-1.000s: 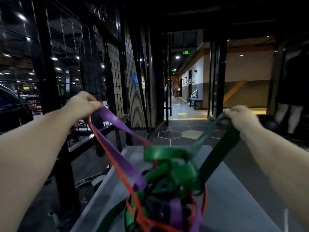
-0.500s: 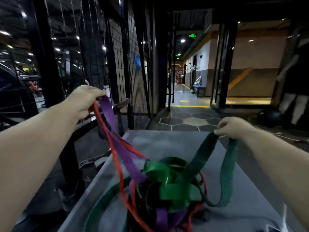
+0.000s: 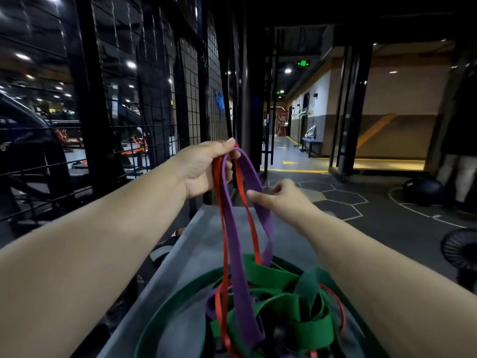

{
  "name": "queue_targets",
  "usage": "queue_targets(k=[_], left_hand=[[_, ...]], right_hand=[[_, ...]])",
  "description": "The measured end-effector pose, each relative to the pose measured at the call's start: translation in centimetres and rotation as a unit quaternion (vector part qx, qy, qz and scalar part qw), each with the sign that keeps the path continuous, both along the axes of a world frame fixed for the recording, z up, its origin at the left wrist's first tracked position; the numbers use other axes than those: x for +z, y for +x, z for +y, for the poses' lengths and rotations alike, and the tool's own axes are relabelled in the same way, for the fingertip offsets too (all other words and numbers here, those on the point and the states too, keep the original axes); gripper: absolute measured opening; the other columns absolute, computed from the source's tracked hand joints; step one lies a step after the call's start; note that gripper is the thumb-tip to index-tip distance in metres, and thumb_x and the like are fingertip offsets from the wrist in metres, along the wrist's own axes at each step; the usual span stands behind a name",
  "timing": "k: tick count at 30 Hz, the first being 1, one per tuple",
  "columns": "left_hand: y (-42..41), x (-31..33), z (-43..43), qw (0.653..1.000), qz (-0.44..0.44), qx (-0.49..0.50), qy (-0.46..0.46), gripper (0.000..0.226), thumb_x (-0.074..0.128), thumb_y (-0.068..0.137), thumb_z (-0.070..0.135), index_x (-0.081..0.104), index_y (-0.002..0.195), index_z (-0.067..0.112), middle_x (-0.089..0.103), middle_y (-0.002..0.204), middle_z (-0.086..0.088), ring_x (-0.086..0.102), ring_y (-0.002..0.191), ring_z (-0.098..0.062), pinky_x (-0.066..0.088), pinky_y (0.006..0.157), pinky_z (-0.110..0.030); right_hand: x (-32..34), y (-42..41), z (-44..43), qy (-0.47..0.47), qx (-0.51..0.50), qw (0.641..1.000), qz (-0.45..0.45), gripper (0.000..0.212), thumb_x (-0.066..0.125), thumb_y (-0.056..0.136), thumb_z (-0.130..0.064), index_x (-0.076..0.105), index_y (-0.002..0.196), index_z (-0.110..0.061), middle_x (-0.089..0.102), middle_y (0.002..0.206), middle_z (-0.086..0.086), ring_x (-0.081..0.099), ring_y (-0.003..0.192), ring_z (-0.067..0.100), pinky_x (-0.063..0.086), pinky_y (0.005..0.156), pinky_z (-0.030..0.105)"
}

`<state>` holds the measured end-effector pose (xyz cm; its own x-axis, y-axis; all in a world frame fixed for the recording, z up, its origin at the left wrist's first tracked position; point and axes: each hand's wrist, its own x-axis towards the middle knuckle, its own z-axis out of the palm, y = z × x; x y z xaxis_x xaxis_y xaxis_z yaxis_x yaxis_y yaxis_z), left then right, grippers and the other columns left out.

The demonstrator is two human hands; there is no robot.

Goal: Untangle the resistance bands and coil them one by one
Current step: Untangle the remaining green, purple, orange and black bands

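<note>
My left hand grips the tops of 2 bands, the red band and the purple band, above the tangled pile on the grey table, while my right hand, loosely curled, holds nothing beside the purple band.

Hall dim overall. Light sources: small ceiling spots at left, a green exit sign, and a warm-lit corridor ahead. Left hand evenly lit and sharp, no hard shadow. Purple band saturated, edges crisp. Right hand smeared by motion blur. Wire mesh leans and bows toward the left edge, a wide-angle distortion. Far background soft and grainy.
</note>
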<state>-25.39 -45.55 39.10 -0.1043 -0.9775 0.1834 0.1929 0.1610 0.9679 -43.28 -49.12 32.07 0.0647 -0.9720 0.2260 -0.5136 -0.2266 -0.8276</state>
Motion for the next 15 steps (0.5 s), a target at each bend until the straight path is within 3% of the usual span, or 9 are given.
queue_targets(k=[2,5,7,9,11,13,15], left_hand=[[0.1,0.7,0.7,1.000,-0.005,-0.003,-0.014,0.021,0.055,0.096,0.020,0.059,0.076,0.013,0.061,0.064,0.003,0.048,0.049,-0.005,0.045,0.054,-0.022],[0.4,2.2,1.7,0.999,0.007,-0.002,-0.036,0.021,0.053,0.096,0.020,0.059,0.077,0.013,0.058,0.064,0.003,0.047,0.052,-0.007,0.043,0.055,-0.023],[0.7,3.2,2.1,0.999,0.023,0.010,-0.041,0.021,0.051,0.097,0.022,0.059,0.079,0.013,0.057,0.063,0.003,0.048,0.052,-0.007,0.043,0.055,-0.023],[0.9,3.9,2.4,0.998,0.041,0.031,-0.045,0.022,0.050,0.098,0.022,0.059,0.080,0.013,0.056,0.062,0.003,0.048,0.052,-0.008,0.042,0.056,-0.023],[1.1,4.3,2.3,0.995,0.066,0.057,-0.052,0.024,0.049,0.098,0.022,0.058,0.078,0.012,0.055,0.061,0.003,0.048,0.051,-0.008,0.042,0.056,-0.023],[1.3,4.6,2.1,0.990,0.096,0.089,-0.048,0.025,0.051,0.098,0.021,0.058,0.076,0.012,0.055,0.059,0.002,0.048,0.051,-0.008,0.043,0.055,-0.023],[1.6,4.9,1.9,0.983,0.125,0.126,-0.049,0.024,0.054,0.096,0.021,0.058,0.075,0.012,0.055,0.058,0.002,0.047,0.050,-0.008,0.043,0.053,-0.023]], right_hand=[[0.5,-0.7,-0.1,-0.017,-0.024,0.999,-0.027,0.075,0.080,0.068,-0.057,0.039,0.115,-0.017,0.052,0.114,0.003,0.053,0.101,0.021,0.041,0.079,0.032],[0.2,-1.2,0.4,0.057,0.150,0.986,-0.034,0.061,0.076,0.076,-0.047,0.047,0.126,-0.027,0.058,0.120,0.003,0.055,0.111,0.020,0.045,0.086,0.035],[-1.1,-1.1,0.8,0.105,0.236,0.966,-0.034,0.057,0.076,0.071,-0.058,0.057,0.118,-0.032,0.066,0.114,-0.003,0.059,0.112,0.017,0.044,0.100,0.042],[-2.7,-0.8,1.2,0.111,0.276,0.953,-0.063,0.097,0.078,0.045,-0.078,0.055,0.125,-0.029,0.067,0.114,-0.007,0.061,0.112,0.012,0.046,0.098,0.035],[-4.6,-0.3,1.4,0.105,0.308,0.941,-0.098,0.128,0.077,0.027,-0.084,0.046,0.135,-0.024,0.063,0.120,-0.006,0.061,0.110,0.007,0.047,0.090,0.022],[-6.4,0.4,1.7,0.119,0.350,0.923,-0.104,0.132,0.085,0.031,-0.073,0.037,0.141,-0.020,0.058,0.126,-0.001,0.059,0.111,0.009,0.049,0.094,0.023],[-7.7,1.4,2.4,0.120,0.372,0.915,-0.097,0.110,0.091,0.044,-0.046,0.036,0.137,-0.030,0.057,0.126,-0.004,0.059,0.113,0.010,0.050,0.099,0.031]])
